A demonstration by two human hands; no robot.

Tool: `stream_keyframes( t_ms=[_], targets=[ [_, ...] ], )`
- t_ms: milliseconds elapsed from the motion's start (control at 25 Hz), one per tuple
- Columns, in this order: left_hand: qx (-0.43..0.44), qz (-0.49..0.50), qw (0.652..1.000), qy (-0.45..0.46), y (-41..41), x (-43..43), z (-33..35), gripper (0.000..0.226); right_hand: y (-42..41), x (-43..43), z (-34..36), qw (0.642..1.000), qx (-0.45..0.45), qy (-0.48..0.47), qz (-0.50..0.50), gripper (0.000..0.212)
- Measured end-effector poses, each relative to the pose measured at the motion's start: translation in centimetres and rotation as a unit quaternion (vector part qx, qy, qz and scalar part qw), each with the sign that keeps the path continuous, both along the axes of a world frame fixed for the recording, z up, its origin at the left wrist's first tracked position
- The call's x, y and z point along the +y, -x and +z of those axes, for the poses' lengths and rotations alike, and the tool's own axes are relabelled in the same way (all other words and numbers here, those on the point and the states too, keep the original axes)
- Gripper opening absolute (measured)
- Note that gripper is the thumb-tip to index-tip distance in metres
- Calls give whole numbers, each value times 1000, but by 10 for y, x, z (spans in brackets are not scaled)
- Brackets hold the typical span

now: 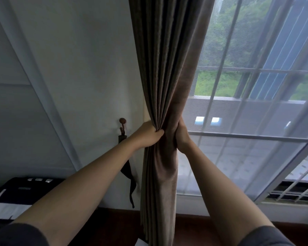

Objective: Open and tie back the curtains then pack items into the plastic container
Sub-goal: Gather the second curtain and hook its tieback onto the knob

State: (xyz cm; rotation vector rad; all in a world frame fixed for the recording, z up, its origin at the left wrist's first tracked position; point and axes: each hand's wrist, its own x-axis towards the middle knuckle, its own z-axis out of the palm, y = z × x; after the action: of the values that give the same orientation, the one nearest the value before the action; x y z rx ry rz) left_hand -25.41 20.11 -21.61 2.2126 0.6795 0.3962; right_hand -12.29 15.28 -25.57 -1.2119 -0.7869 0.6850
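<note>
Hands both hold the gathered curtain (pixel 163 71) at one height. Left hand (pixel 148 133), on its left, curls fingers tight into the folds. Right hand (pixel 182 134) clasps its right edge, fingers hidden behind cloth. Tieback (pixel 130 180) hangs from hook (pixel 122 121) just left of curtain. Window (pixel 256 82) lies behind, to its right.

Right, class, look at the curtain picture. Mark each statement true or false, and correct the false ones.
1. The left hand and right hand both grip the gathered curtain. True.
2. The dark strap is wrapped round the curtain. False: it hangs loose from the wall hook, beside the curtain.
3. The curtain is bunched at the left side of the window. True.
4. The left hand holds the hook. False: it grips the curtain, and the hook is apart from it, to its left.
</note>
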Motion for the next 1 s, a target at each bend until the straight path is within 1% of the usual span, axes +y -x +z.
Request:
stream_keyframes(
  t_ms=[80, 160, 240, 360, 480, 600, 680, 720, 760, 800, 920, 1000],
  targets=[
    [21, 1, 1000, 17, 1, 2, 1, 27, -2, -1, -1, 1000, 0, 10, 20, 49],
    [20, 2, 999, 42, 1, 2, -1, 21, -5, -3, -3, 999, 5, 6, 34, 52],
    [13, 2, 998, 64, 1, -1, -1, 24, -3, -4, -3, 1000, 5, 3, 22, 54],
    [17, -6, 998, 66, 1, -4, 2, 30, -3, -5, -1, 1000, 0, -3, -9, 55],
    [20, -1, 999, 36, -1, 1, -2, 31, -5, -5, -2, 1000, -7, 7, -3, 60],
    [33, 62, 996, -49, -8, 8, -7, 33, 5, -3, -4, 1000, -8, -2, 29, 65],
    [49, 76, 991, -97, -11, 9, -4, 28, 11, -2, -5, 999, -18, -5, 33, 63],
    [63, 70, 991, -100, -12, 9, 0, 24, 13, -3, -4, 999, -25, 0, 33, 60],
    [75, 63, 992, -84, -12, 8, 4, 23, 15, -3, -5, 999, -32, 8, 32, 58],
    [80, 61, 994, -49, -11, 9, 7, 23, 18, -4, -8, 999, -33, 15, 30, 54],
    [56, 52, 992, 97, -10, 14, 14, 24, 33, -13, -33, 999, -37, 8, 2, 46],
    [62, 35, 989, 132, -12, 16, 16, 29, 43, -19, -54, 1000, -6, 2, -7, 42]
  ],
)
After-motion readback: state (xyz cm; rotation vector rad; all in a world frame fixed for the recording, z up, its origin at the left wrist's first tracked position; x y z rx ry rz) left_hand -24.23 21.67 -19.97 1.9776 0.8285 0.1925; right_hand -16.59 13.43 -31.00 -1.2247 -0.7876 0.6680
